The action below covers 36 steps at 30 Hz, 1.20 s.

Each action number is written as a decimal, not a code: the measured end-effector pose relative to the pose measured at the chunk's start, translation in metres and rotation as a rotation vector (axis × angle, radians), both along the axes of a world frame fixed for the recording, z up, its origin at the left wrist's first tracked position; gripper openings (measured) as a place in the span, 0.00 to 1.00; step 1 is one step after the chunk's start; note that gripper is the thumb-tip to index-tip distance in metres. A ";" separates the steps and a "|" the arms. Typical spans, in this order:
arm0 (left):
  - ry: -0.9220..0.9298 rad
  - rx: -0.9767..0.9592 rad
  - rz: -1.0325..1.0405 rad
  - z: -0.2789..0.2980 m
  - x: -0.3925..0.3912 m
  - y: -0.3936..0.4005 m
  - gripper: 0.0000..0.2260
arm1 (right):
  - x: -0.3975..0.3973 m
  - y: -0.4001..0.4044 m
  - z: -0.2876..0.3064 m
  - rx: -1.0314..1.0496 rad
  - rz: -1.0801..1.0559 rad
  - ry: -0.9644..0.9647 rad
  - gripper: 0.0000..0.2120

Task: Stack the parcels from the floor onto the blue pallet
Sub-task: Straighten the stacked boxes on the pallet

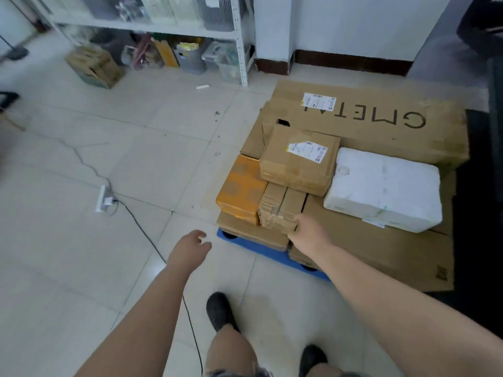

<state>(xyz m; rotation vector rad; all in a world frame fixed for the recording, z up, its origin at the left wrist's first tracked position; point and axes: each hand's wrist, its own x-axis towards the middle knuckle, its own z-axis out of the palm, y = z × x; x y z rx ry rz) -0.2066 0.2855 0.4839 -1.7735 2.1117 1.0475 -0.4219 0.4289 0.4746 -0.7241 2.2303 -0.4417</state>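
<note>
Right hand (307, 229) fingers curl on the crumpled carton (281, 208) at the blue pallet (261, 250) near edge: likely light, soft-cornered; grip flat sides. Left hand (187, 248) fingers apart.

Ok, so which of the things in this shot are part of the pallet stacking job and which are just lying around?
Part of the job:
- blue pallet
- orange box
- small brown box, touched by the right hand
- labelled brown box
- white foam box
- large GMETAL carton

Lying about:
- power strip and black cable
- shelf with its clutter
- wooden crate
- left hand, holding nothing
</note>
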 end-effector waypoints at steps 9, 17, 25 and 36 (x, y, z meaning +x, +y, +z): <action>0.017 -0.104 -0.045 0.043 0.069 -0.145 0.15 | 0.066 -0.179 0.046 -0.049 0.097 0.130 0.17; -0.003 -0.112 -0.091 0.047 0.136 -0.288 0.14 | 0.114 -0.324 0.053 -0.107 0.030 0.135 0.14; 0.002 -0.173 -0.194 0.057 0.115 -0.453 0.14 | 0.097 -0.470 0.032 -0.120 -0.190 0.055 0.11; -0.086 -0.168 -0.359 0.075 0.019 -0.682 0.15 | 0.031 -0.689 0.043 -0.268 -0.364 -0.016 0.15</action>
